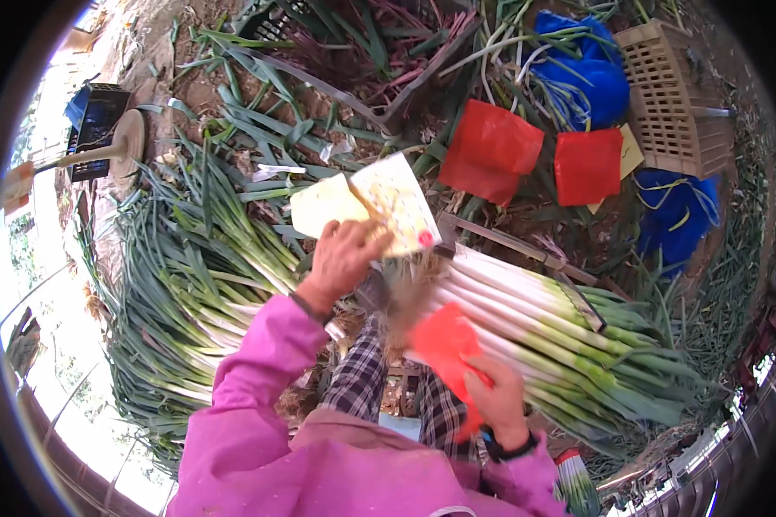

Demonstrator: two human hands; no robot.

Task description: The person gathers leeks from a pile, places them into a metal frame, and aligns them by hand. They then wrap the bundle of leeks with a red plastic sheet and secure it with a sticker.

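Observation:
My right hand (496, 396) is closed on a red plastic sheet (448, 345), which is blurred by motion and hangs over the root ends of a leek bundle. White stalks of these leeks (526, 319) lie side by side, with green tops pointing right. My left hand (345, 258), fingers stretched out, is at the lower edge of a pale yellow sheet (326, 205). Beside that sheet lies a cream speckled board (397, 194) with a small red round thing on its corner. Whether my left fingers touch the sheet or board is hard to tell.
A large heap of loose leeks (190, 302) spreads on my left. Ahead stands a dark crate (388, 112) with leaves. Red sheets (491, 146), blue plastic bags (591, 77) and a tan crate (664, 99) are at the far right. A round wooden disc (129, 142) is far left.

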